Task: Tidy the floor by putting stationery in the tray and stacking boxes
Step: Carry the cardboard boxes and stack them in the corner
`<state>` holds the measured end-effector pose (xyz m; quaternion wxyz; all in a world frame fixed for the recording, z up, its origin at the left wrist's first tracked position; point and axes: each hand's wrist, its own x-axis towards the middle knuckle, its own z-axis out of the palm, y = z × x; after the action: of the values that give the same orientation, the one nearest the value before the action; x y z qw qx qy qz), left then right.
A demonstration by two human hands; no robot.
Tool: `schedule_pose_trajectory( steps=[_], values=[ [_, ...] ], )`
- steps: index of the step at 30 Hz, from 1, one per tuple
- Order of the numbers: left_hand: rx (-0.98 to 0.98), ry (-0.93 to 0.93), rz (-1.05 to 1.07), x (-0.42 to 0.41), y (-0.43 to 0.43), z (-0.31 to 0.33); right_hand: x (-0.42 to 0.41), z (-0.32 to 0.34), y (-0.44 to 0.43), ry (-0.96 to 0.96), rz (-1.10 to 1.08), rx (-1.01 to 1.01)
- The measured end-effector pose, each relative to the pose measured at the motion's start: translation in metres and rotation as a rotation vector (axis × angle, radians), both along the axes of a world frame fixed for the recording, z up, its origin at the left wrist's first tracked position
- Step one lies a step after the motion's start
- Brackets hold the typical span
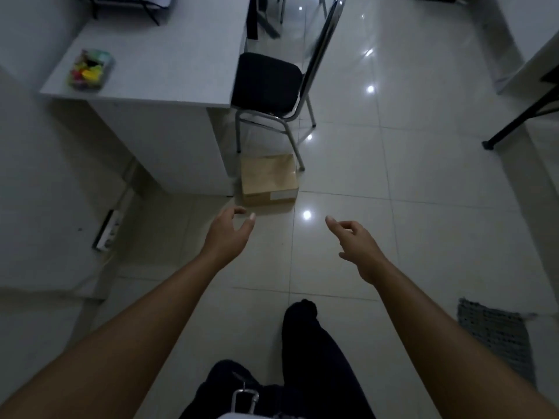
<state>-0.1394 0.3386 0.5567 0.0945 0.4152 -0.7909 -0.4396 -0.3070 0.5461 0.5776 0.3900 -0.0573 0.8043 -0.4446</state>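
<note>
Reaches both arms forward over the floor [393, 176], left hand [227, 234] and right hand [355, 246] each with grip apart, fingers loosely curled, holding nothing. Finds the cardboard box [269, 179] flat on the tiles just beyond the left hand, beside the side panel of the counter [157, 65] and at the front legs of the chair [266, 80], with open tile to the right.
</note>
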Motion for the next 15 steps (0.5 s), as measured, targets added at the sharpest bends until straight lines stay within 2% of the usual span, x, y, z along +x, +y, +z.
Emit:
schedule_pose_trajectory(
  steps=[11,15],
  values=[
    [0.128,-0.032,0.107,-0.173,-0.061,-0.032,-0.203,-0.033,-0.101,-0.054,0.124,0.09],
    [0.22,-0.077,0.157,-0.231,-0.101,-0.077,-0.258,-0.075,-0.157,-0.113,0.151,0.104]
  ],
)
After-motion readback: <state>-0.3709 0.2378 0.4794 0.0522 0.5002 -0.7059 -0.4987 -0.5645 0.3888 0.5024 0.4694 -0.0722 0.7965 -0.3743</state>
